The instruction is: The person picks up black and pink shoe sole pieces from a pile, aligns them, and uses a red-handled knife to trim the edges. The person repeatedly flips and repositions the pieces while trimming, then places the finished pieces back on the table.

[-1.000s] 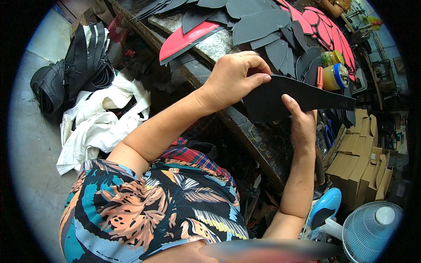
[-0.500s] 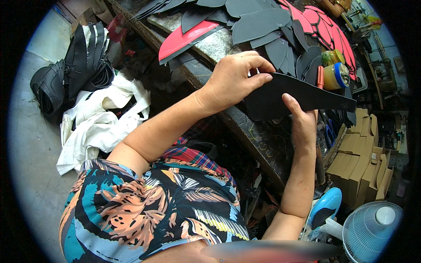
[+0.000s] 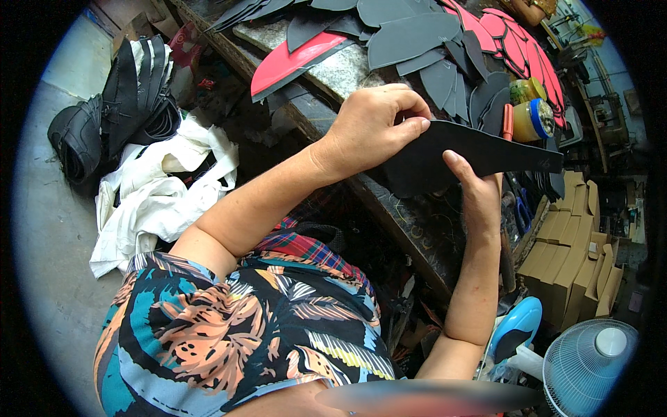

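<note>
A flat black cut piece (image 3: 479,146), broad at its left end and narrowing to a strip at the right, is held up over the workbench's near edge. With thumb and forefinger, my left hand (image 3: 375,128) pinches its upper edge. My right hand (image 3: 478,194) grips it from below, thumb lying on the face; the other fingers are hidden behind. Faint pale marks show near the narrow tip. Beyond the hands, dark grey cut pieces (image 3: 413,42) lie overlapped on the bench, with a pink-faced piece (image 3: 288,66) at their left.
Two jars stand at the right, one with a blue lid rim (image 3: 533,121). Pink pieces (image 3: 517,42) lie farther back, near another person's arm (image 3: 529,12). Blue-handled scissors (image 3: 522,212), cardboard boxes (image 3: 566,243) and a fan (image 3: 590,368) are at right; white cloth (image 3: 163,187) and black bundles (image 3: 76,135) at left.
The black piece has tilted a little, its broad end slightly lower. My right thumb has shifted slightly left and down on it. My left hand keeps its pinch, nearly unmoved.
</note>
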Motion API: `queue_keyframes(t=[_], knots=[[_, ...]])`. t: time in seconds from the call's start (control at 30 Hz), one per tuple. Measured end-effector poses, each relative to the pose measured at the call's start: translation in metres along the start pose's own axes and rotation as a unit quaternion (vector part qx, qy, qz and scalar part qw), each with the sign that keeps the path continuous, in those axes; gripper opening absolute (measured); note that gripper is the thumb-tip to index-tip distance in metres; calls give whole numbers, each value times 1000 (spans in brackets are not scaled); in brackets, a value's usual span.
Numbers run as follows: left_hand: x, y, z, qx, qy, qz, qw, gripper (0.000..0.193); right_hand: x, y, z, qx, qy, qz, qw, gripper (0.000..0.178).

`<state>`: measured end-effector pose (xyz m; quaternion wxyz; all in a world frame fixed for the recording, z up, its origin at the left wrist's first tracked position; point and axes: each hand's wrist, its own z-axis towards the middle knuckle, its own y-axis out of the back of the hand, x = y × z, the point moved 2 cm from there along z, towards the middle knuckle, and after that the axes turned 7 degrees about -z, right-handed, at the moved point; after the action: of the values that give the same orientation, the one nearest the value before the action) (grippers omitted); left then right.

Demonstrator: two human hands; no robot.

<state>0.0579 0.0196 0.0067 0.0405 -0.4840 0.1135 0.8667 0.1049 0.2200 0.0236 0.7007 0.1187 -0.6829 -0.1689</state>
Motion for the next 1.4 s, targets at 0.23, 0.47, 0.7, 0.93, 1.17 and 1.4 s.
queue_keyframes(t=[0.23,0.47,0.7,0.93,1.17,1.4], knots=[[1,-2,0,36,9,10,999,15,-1,0,1,7,12,7,1000,34],[-2,-1,3,11,-3,-24,1000,14,-3,1,1,5,-2,15,1000,34],[1,-4,1,38,-22,2,999,16,-1,0,1,27,9,15,999,31],[2,-8,-2,89,-72,50,992,23,3,0,1,54,14,42,998,28],[5,-10,-1,120,-42,43,991,28,-1,5,6,61,5,39,997,26],[11,-13,-1,125,-40,36,991,30,-5,1,8,25,43,114,992,32]])
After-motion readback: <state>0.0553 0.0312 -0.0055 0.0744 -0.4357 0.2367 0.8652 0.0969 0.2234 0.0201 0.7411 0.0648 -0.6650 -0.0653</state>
